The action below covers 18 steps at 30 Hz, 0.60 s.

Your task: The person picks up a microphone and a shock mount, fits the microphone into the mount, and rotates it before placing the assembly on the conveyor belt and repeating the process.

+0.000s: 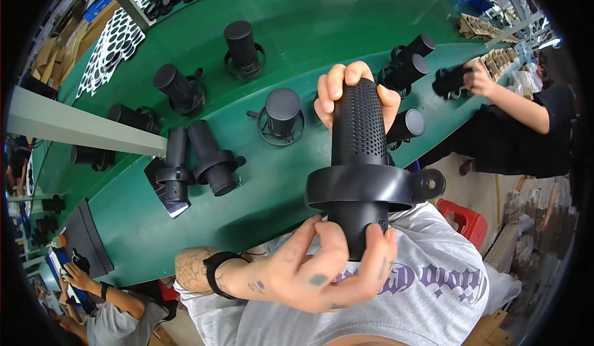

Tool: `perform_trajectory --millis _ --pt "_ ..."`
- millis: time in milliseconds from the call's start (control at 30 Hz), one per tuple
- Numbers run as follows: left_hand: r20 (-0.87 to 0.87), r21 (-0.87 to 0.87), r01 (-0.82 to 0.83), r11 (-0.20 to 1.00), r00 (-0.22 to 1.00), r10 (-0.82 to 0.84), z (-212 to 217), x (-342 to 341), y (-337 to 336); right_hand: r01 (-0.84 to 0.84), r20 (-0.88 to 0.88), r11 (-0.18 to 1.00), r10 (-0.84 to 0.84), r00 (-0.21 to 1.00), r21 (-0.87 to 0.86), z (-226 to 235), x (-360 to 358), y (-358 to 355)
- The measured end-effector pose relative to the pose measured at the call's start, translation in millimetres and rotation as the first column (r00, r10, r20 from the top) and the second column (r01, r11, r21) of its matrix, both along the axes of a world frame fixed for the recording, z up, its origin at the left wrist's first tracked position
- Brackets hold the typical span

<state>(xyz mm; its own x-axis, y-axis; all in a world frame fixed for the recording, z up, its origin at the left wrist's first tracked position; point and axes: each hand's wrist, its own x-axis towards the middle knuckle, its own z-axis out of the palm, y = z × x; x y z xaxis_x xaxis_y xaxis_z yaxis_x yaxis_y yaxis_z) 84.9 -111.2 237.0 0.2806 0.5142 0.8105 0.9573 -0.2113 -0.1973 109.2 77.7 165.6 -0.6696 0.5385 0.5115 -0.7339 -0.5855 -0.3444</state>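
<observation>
Perforated black cylinder (360, 154), smooth ring collar, left hand (315, 272), right hand (352, 89)

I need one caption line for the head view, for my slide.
Both hands, left and right, hold a black perforated cylinder with ring collar above a green conveyor belt.

Black cylinders (213, 157) crowded the green table's (322, 30) left and far-right parts. The middle strip toward the far edge lay open.

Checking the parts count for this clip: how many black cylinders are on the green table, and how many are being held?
Black cylinders on table, green table: 10
Wearer's held cylinder: 1
Co-worker's held cylinder: 1
Total: 12
</observation>
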Motion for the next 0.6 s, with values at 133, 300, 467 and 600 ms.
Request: perform_trajectory --millis 133,300,467,600 --pt "-0.197 -0.09 -0.033 0.995 0.98 0.014 4.4 0.6 -2.9 -0.037 0.048 0.999 0.036 0.998 0.018 1.3 3.4 3.3" --pt "-0.322 -0.096 -0.053 0.994 0.947 0.019 16.6 1.2 -6.8 -0.042 0.096 0.997 0.036 0.995 0.063 1.7 8.6 -3.5" --pt "-0.481 -0.193 -0.006 0.981 0.872 -0.089 33.4 -0.7 -8.1 -0.078 0.141 0.996 0.073 0.987 0.036 3.7 13.2 -4.1" --pt "-0.581 -0.258 0.043 0.965 0.791 -0.191 40.2 1.8 -8.4 -0.137 0.159 0.99 0.138 0.978 -0.02 1.7 14.2 -10.7"
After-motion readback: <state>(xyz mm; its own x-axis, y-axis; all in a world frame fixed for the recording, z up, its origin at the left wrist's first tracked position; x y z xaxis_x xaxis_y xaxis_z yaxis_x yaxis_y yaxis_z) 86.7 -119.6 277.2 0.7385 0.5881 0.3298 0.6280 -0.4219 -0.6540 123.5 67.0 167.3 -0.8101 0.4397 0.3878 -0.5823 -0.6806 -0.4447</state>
